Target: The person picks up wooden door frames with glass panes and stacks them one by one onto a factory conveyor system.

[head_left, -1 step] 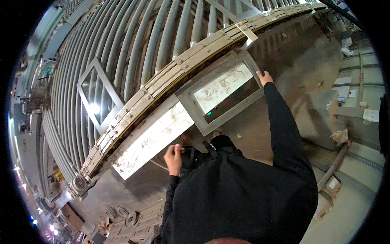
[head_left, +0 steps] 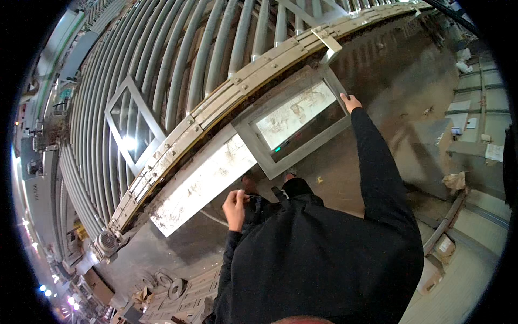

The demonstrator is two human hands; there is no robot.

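My right hand (head_left: 352, 102) grips the right end of a grey rectangular frame (head_left: 310, 152), its thumb and fingers closed on the edge. The frame is tilted beside the roller conveyor, its left part in front of a long white panel (head_left: 202, 183) smudged with brown marks. Part of that bright panel shows through the frame's opening. Close to my body, my left hand (head_left: 234, 210) is apart from the frame, with its fingers drawn together in a pinch. Whether something small is between those fingertips cannot be made out.
The roller conveyor (head_left: 218, 59) runs along the far side behind a metal rail (head_left: 259, 75). On its rollers lies another grey frame (head_left: 147, 112). A motor (head_left: 105, 244) sits at the rail's near-left end. Flat stacked boards (head_left: 186, 294) stand lower left; slatted metal (head_left: 485, 216) lies right.
My left hand has shifted slightly to the right, its fingers still drawn together. My right hand keeps its grip on the frame, which has barely moved.
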